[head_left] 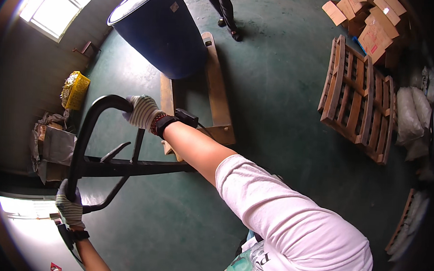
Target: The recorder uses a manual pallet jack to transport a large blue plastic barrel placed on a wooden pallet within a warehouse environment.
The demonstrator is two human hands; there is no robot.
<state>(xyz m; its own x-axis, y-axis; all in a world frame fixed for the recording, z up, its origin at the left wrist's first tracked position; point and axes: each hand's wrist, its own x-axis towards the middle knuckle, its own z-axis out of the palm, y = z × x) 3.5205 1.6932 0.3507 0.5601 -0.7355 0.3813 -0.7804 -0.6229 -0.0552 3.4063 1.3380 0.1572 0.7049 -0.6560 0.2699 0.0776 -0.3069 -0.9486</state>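
In striped work gloves, both my hands are wrapped round the black loop handle (81,144) of a pallet jack. My right hand (143,113) grips its far upper corner, and my left hand (70,206) holds the near lower end. A thin lever (115,151) sticks out inside the loop. From the handle a black shaft (150,168) runs toward the jack's yellowish forks (215,79). A large dark blue drum (158,36) is over the forks; its underside is hidden, so I cannot tell how it rests.
Beyond the drum, another person's legs (225,7) stand on the green floor (272,89). Wooden pallets (356,95) lean at the right, near cardboard boxes (376,31) and plastic bags (414,108). Along the left wall are a yellow basket (76,91) and a wrapped stack (56,145).
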